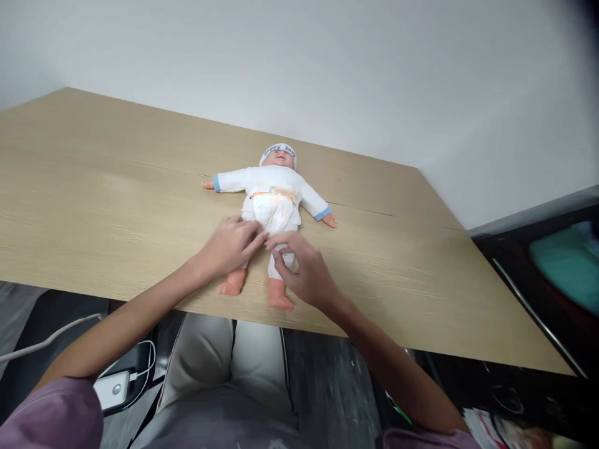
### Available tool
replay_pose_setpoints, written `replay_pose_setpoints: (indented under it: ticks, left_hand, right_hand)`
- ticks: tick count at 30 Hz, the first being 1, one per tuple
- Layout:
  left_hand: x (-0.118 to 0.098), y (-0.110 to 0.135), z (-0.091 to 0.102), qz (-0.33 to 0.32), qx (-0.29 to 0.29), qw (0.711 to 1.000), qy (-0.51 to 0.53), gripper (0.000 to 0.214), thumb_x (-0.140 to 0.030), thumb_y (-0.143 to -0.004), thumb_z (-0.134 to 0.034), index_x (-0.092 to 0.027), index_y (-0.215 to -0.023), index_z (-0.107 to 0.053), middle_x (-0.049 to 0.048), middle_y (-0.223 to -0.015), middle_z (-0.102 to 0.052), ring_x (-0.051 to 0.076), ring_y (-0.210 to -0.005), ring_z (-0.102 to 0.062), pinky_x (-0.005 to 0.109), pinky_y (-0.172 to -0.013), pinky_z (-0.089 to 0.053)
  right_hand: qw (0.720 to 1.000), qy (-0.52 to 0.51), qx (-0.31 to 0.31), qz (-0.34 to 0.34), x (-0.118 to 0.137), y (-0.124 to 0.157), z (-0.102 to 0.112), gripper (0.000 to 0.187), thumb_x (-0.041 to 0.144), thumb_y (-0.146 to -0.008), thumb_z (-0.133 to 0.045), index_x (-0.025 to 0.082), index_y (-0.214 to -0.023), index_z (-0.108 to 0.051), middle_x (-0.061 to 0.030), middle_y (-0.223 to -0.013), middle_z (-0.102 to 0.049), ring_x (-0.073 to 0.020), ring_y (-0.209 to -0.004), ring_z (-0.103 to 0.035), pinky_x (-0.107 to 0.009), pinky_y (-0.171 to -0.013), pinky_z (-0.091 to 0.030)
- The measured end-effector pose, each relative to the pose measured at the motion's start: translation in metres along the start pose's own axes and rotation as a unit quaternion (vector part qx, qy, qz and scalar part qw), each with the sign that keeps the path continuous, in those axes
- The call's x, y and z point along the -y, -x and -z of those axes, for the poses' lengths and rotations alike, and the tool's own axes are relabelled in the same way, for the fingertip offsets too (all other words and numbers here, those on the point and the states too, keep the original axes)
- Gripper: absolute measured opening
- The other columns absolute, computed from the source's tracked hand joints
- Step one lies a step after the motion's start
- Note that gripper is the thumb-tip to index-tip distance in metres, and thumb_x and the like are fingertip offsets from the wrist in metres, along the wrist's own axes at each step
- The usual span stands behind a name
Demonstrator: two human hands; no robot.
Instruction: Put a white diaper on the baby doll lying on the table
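A baby doll (281, 178) lies on its back on the table, arms spread, head toward the wall. It wears a white top with blue cuffs, white trousers and a white headband with blue lettering. Over the trousers sits a white diaper (274, 211) with an orange-patterned waistband. My left hand (231, 246) is at the diaper's lower edge, thumb and fingers closed together there. Close beside it, my right hand (303, 265) has bent fingers and thumb pinching at the same edge, above the doll's leg. The fingertips nearly meet; exactly what they grip is partly hidden.
The wooden table (116, 187) reaches back to a pale wall (299, 68). At lower left, a white device (112, 390) with a cable lies on a black seat. A dark object with a teal panel (568, 265) stands at the right edge. My legs are under the table's front edge.
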State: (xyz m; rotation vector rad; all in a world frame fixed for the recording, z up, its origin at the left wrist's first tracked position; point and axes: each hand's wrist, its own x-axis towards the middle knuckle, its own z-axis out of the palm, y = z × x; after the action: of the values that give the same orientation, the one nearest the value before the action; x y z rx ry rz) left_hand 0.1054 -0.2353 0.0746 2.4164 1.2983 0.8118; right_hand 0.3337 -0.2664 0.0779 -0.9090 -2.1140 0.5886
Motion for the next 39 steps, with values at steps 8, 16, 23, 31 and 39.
replay_pose_setpoints:
  ticks: [8, 16, 23, 31, 39]
  left_hand:
    - [0.043, -0.004, -0.014, 0.030, 0.004, 0.999, 0.043, 0.038, -0.055, -0.102, -0.076, -0.026, -0.090, -0.055, 0.0037, -0.085, -0.072, 0.026, -0.080, -0.063, 0.040, -0.079, -0.045]
    - [0.050, -0.026, -0.026, 0.088, -0.016, 0.994, 0.065, 0.045, -0.060, -0.099, -0.080, -0.027, -0.088, -0.051, 0.0015, -0.079, -0.068, 0.023, -0.071, -0.060, 0.036, -0.068, -0.037]
    - [0.053, -0.024, -0.026, 0.009, -0.027, 0.998, 0.060, 0.040, -0.052, -0.109, -0.068, -0.025, -0.082, -0.056, 0.0032, -0.081, -0.069, 0.025, -0.085, -0.061, 0.042, -0.086, -0.048]
    - [0.050, -0.019, -0.025, -0.005, -0.054, 0.994, 0.092, 0.021, -0.044, -0.108, -0.071, -0.025, -0.101, -0.069, 0.0117, -0.131, -0.076, 0.031, -0.122, -0.068, 0.049, -0.111, -0.053]
    - [0.045, -0.019, -0.025, 0.026, -0.037, 0.994, 0.102, 0.025, -0.040, -0.106, -0.070, -0.025, -0.090, -0.059, 0.0061, -0.103, -0.073, 0.029, -0.103, -0.064, 0.047, -0.099, -0.051]
  right_hand:
    - [0.991, 0.104, -0.001, -0.089, -0.053, 0.010, -0.001, 0.013, 0.037, -0.111, -0.064, 0.027, -0.114, -0.072, -0.0077, -0.102, -0.083, -0.0277, -0.090, -0.079, -0.042, -0.085, -0.061]
    - [0.982, 0.159, -0.029, -0.101, -0.068, -0.017, -0.019, 0.019, 0.041, -0.110, -0.068, 0.023, -0.111, -0.075, -0.0065, -0.096, -0.078, -0.0251, -0.079, -0.071, -0.037, -0.074, -0.051]
    - [0.988, 0.125, -0.038, -0.087, -0.075, -0.010, -0.022, 0.015, 0.037, -0.110, -0.067, 0.025, -0.111, -0.076, -0.0077, -0.107, -0.074, -0.0227, -0.074, -0.067, -0.040, -0.075, -0.055]
    - [0.992, 0.106, -0.041, -0.058, -0.067, -0.005, -0.016, 0.019, 0.032, -0.106, -0.071, 0.027, -0.124, -0.076, -0.0151, -0.134, -0.073, -0.0382, -0.121, -0.071, -0.055, -0.095, -0.062]
    - [0.994, 0.061, 0.019, -0.088, -0.061, -0.004, -0.011, 0.027, 0.041, -0.105, -0.076, 0.026, -0.127, -0.072, -0.0125, -0.126, -0.078, -0.0350, -0.110, -0.068, -0.051, -0.090, -0.061]
